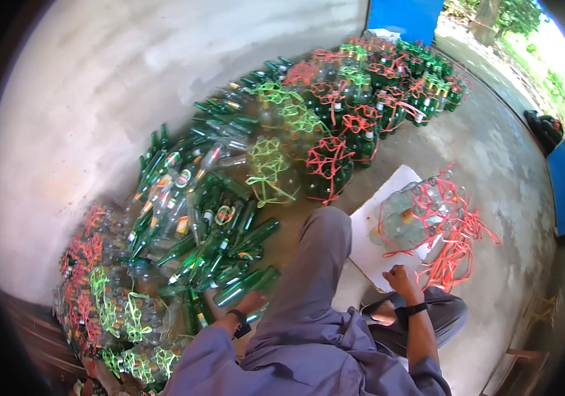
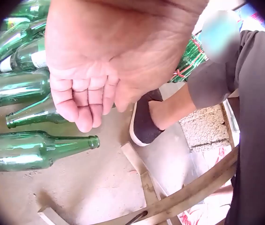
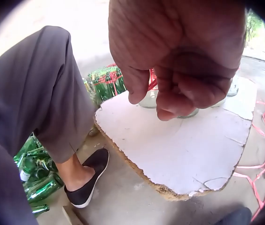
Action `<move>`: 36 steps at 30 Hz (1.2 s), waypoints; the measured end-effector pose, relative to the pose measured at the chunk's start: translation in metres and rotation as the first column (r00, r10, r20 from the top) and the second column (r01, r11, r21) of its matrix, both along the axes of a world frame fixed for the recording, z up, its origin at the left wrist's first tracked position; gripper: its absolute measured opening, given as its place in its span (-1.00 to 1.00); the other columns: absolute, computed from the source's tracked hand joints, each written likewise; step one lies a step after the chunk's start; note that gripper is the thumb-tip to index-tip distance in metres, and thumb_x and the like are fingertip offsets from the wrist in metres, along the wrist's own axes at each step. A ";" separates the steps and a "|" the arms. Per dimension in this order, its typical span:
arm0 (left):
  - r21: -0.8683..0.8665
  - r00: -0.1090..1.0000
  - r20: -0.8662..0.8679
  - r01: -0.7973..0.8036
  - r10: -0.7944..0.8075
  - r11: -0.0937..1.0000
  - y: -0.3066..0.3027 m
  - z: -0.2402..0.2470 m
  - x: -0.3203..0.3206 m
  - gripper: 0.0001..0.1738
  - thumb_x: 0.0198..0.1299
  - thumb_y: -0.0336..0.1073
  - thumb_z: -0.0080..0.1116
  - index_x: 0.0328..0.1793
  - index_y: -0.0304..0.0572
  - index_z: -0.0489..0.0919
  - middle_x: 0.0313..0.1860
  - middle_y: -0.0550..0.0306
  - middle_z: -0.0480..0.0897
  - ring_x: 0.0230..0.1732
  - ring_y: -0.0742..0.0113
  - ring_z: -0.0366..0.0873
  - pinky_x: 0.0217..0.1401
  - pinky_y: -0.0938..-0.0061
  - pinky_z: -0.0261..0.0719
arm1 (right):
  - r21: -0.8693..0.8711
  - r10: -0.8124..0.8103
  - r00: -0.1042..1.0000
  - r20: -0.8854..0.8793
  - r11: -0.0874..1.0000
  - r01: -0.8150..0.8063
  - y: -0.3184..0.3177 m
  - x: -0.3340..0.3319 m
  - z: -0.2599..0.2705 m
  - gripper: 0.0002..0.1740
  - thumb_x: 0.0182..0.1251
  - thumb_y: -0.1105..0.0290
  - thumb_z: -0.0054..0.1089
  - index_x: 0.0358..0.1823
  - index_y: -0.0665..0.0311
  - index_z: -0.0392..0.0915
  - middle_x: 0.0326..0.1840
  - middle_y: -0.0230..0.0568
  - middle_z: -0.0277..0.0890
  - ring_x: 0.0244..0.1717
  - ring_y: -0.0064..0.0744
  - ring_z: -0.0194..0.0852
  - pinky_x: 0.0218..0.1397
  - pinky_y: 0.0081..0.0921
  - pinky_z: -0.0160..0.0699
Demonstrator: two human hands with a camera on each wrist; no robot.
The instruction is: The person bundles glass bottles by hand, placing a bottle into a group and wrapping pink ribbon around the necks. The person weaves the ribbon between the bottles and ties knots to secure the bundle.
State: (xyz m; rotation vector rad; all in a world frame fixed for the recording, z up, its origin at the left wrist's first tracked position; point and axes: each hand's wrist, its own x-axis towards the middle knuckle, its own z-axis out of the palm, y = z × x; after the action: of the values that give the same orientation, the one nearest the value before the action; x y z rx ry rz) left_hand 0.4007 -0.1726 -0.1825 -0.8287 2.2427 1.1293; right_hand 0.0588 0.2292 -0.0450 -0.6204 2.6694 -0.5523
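Note:
Beside the loose green bottles (image 1: 246,287), my left hand (image 1: 251,303) hangs with its fingers loosely bent. The left wrist view shows its palm (image 2: 109,51) with nothing gripped, above a green bottle (image 2: 29,150) lying on the floor. My right hand (image 1: 403,280) is over the near edge of a white board (image 1: 368,247), its fingers curled. In the right wrist view the same hand (image 3: 179,56) hides most of the clear bottles behind it; a bit of red strap shows between thumb and fingers, with no grip on it visible. Clear bottles (image 1: 398,224) netted in red strap stand on the board.
Red straps (image 1: 450,261) lie heaped right of the board. Netted bundles of bottles (image 1: 328,158) stand along the wall, with more bundles (image 1: 114,310) at the left. A raised knee (image 1: 325,231) is between my hands. In the left wrist view a wooden piece (image 2: 189,187) crosses the foreground.

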 end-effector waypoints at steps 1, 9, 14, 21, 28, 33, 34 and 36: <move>0.070 0.999 0.004 0.050 -0.050 0.996 -0.002 0.000 -0.001 -0.66 0.27 -0.18 0.02 -0.23 -0.27 0.71 -0.36 -0.23 0.73 -0.27 -0.25 0.71 -0.12 0.01 0.61 | 0.013 -0.003 1.000 0.002 1.000 0.003 -0.003 0.002 0.006 -0.57 0.26 0.05 0.38 -0.38 0.37 0.73 -0.45 0.12 0.67 -0.36 0.08 0.71 -0.21 -0.07 0.63; -0.091 0.980 -0.160 0.101 -0.115 0.991 0.000 -0.027 -0.008 -0.62 0.33 -0.15 0.01 -0.21 -0.36 0.68 -0.22 -0.34 0.72 -0.17 -0.32 0.68 -0.06 0.01 0.59 | 0.067 -0.023 0.998 0.054 0.998 0.020 -0.009 0.003 0.028 -0.59 0.26 0.07 0.36 -0.32 0.36 0.73 -0.33 0.17 0.69 -0.22 0.19 0.70 -0.08 0.01 0.62; 0.058 0.947 -0.319 -0.021 0.038 0.998 -0.026 0.053 -0.062 -0.73 0.33 -0.23 0.10 -0.21 -0.28 0.71 -0.31 -0.10 0.76 -0.27 0.03 0.73 -0.14 0.23 0.62 | 0.005 0.002 0.999 0.036 1.000 -0.002 -0.013 0.006 0.034 -0.59 0.24 0.07 0.37 -0.37 0.36 0.72 -0.39 0.16 0.68 -0.27 0.17 0.70 -0.13 0.02 0.61; 0.048 0.611 -0.776 -0.186 0.154 0.981 -0.024 0.274 -0.195 -0.85 0.40 -0.42 0.16 -0.04 -0.34 0.68 -0.34 0.22 0.70 -0.28 0.47 0.63 -0.14 0.53 0.59 | -0.072 0.002 0.999 0.039 0.997 0.001 -0.011 0.002 0.021 -0.60 0.26 0.08 0.37 -0.37 0.35 0.72 -0.43 0.13 0.66 -0.30 0.18 0.68 -0.18 0.02 0.59; -0.123 0.244 -0.942 0.390 -0.232 0.913 0.086 0.403 -0.278 -0.85 0.37 -0.39 0.22 -0.02 -0.25 0.69 -0.22 0.07 0.74 -0.26 0.24 0.71 -0.18 0.37 0.63 | -0.153 -0.036 0.998 0.059 0.987 0.045 -0.021 0.001 0.035 -0.63 0.28 0.12 0.37 -0.38 0.34 0.69 -0.44 0.13 0.66 -0.31 0.18 0.68 -0.19 0.00 0.61; -0.166 -0.028 -0.973 0.777 -0.230 0.608 0.192 0.365 -0.325 -0.87 0.22 -0.35 0.27 -0.13 -0.18 0.63 -0.33 0.03 0.65 -0.31 -0.02 0.67 -0.23 0.16 0.63 | -0.058 -0.081 0.987 0.142 0.994 0.090 -0.023 0.000 0.019 -0.64 0.30 0.11 0.37 -0.33 0.33 0.69 -0.41 0.11 0.68 -0.32 0.12 0.69 -0.18 -0.04 0.62; -0.176 -0.011 -0.954 0.831 -0.301 0.527 0.207 0.354 -0.329 -0.88 0.18 -0.34 0.27 -0.18 -0.16 0.61 -0.35 0.08 0.63 -0.28 0.02 0.67 -0.28 0.11 0.62 | -0.030 -0.106 0.979 0.172 0.993 0.113 -0.024 0.000 0.018 -0.63 0.31 0.10 0.37 -0.33 0.32 0.69 -0.40 0.10 0.69 -0.33 0.10 0.69 -0.18 -0.04 0.62; -0.218 0.004 -0.919 0.829 -0.394 0.515 0.235 0.325 -0.328 -0.92 0.14 -0.33 0.27 -0.26 -0.09 0.60 -0.33 0.13 0.65 -0.29 0.04 0.66 -0.34 -0.01 0.56 | 0.031 -0.161 0.960 0.230 0.987 0.158 -0.026 0.000 0.016 -0.63 0.31 0.09 0.37 -0.31 0.32 0.69 -0.40 0.09 0.70 -0.34 0.07 0.70 -0.18 -0.06 0.62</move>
State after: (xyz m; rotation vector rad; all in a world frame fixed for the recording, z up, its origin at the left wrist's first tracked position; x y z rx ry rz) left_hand 0.0730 0.0627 0.1428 1.4046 2.3957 1.6045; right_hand 0.0587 0.2029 -0.0293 -0.3163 2.5114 -0.6109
